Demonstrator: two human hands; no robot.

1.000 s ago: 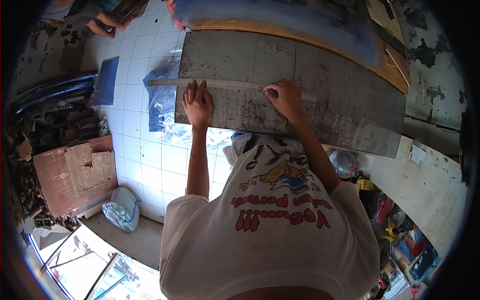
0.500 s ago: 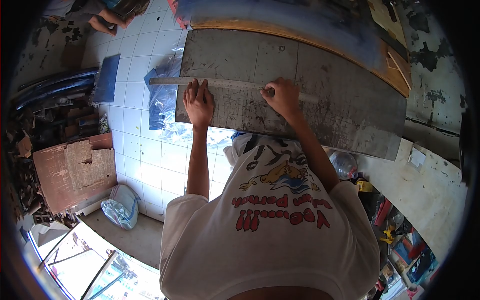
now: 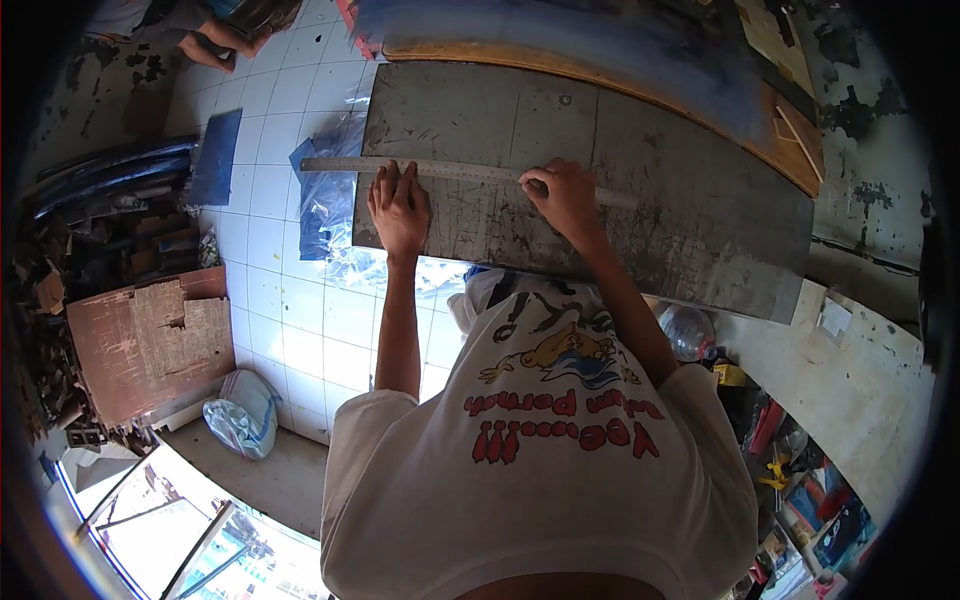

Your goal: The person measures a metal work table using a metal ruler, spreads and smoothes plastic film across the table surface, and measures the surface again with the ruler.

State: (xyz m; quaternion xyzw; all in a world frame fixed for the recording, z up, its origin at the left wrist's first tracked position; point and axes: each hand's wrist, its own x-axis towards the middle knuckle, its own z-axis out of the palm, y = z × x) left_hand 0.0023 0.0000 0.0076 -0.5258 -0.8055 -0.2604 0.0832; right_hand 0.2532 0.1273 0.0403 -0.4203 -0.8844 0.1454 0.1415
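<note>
A long metal ruler [image 3: 460, 170] lies across a scratched dark grey sheet [image 3: 700, 225], its left end jutting past the sheet's left edge. My left hand [image 3: 400, 212] rests on the ruler and the sheet with its fingers apart, fingertips on the ruler's lower edge. Farther right, my right hand [image 3: 563, 200] is closed in a pinch at the ruler's lower edge. Whatever its fingers hold, if anything, is too small to make out.
Clear plastic [image 3: 345, 235] lies on the tiled floor left of the sheet. A wood-edged blue board [image 3: 600, 50] sits behind it. A brown panel [image 3: 150, 345] and white sack [image 3: 243, 415] are lower left. A person's legs [image 3: 215, 42] show at upper left.
My right hand has shifted slightly left along the ruler since the earliest frame. My left hand keeps its place on the ruler.
</note>
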